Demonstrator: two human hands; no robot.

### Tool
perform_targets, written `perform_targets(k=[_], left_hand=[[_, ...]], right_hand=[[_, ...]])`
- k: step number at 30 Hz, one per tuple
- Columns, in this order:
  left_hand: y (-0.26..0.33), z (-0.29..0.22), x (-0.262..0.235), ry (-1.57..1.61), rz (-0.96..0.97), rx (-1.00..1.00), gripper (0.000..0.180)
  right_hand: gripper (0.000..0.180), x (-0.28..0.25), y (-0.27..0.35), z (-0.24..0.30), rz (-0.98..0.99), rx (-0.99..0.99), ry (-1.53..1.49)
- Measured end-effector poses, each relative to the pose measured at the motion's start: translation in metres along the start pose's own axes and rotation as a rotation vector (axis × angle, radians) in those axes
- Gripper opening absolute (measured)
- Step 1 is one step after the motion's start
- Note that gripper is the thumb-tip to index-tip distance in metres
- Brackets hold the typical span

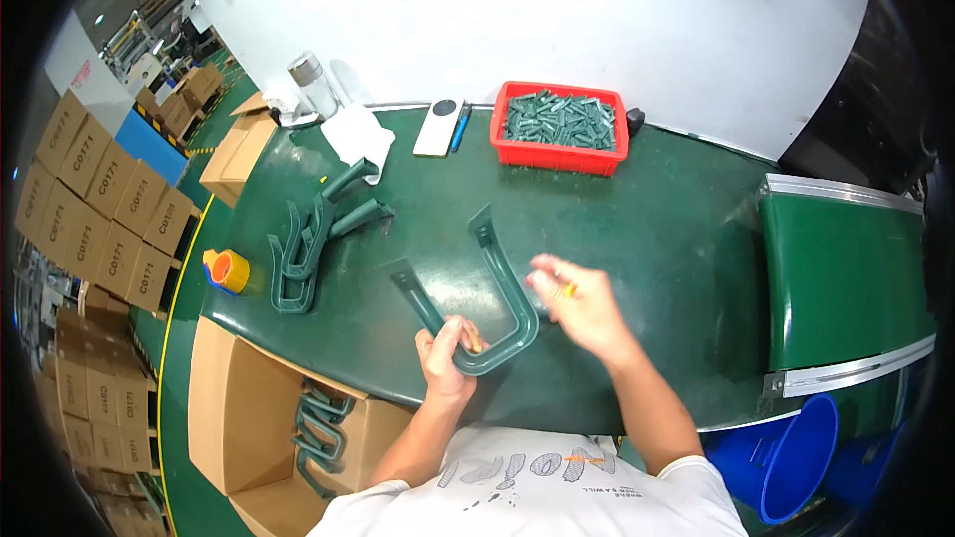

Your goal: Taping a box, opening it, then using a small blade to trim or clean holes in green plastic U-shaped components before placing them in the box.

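A green U-shaped plastic handle (516, 330) is tilted up over the green table, its two arms pointing away from me. My left hand (445, 358) is wrapped round its lower left bend. Just right of the handle, apart from it, my right hand (585, 308) has its fingers loosely stretched out, with nothing visible in them. A small yellow band or cover shows at the fingers of each hand. To the left on the table, several similar green handles (295, 264) lie stacked together. At the back, a red bin (559, 157) holds many small green pieces.
An open cardboard box (227, 403) with more green handles stands at the lower left. An orange tape roll (230, 270) lies at the table's left edge. A white box (438, 127) and blue pen (461, 129) lie behind. Right are a green conveyor (846, 278) and blue barrel (786, 462).
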State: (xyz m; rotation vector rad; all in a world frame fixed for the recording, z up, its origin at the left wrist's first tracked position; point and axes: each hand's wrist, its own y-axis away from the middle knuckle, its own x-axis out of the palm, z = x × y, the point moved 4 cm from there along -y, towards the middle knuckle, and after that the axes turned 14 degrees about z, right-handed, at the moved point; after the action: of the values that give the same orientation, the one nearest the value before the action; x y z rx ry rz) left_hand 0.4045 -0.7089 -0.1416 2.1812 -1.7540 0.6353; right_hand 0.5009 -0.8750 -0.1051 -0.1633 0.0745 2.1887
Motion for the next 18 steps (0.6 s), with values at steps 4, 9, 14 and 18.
perform_targets(k=[4,9,14,18], left_hand=[[0.003,0.004,0.006,0.160,0.430,0.140,0.044],[-0.006,0.006,-0.009,-0.870,0.103,0.186,0.049],[-0.017,0.017,0.000,-1.313,0.329,0.697,0.059],[-0.017,0.009,-0.004,-1.098,0.270,0.584,0.040]], right_hand=[[0.026,0.028,0.019,-0.041,-0.080,0.079,-0.067],[0.016,0.049,0.042,-0.064,-0.123,0.180,-0.140],[0.024,0.067,0.064,-0.040,0.139,0.346,-0.351],[0.041,0.050,0.069,-0.032,0.208,0.156,-0.088]])
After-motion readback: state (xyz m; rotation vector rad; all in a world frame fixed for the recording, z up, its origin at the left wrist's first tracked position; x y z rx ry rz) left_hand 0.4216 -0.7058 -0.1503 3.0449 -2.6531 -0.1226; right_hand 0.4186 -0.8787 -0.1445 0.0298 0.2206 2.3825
